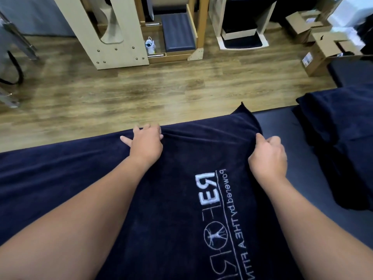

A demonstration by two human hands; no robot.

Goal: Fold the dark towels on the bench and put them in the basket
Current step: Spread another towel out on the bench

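On worktop (282, 126): navy logo towel (181, 199) spread flat. Left hand (146, 141) pinching far edge, right hand (267, 156) clamped on far-right corner fold. Soft, limp, probably light; best held at corners.

Dark towels (181, 199) on padded bench (282, 126)

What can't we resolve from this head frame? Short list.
- Basket: not in the head view at all; position unknown.
- Dark towel: near end cut off by the bottom edge, so its white lettering is incomplete.
- Left hand: fingertips hidden over the towel's far edge.
- Right hand: grips the towel's right edge; fingers curl underneath, hidden.
- Towel pile: all dark, runs off the right edge; count unclear.
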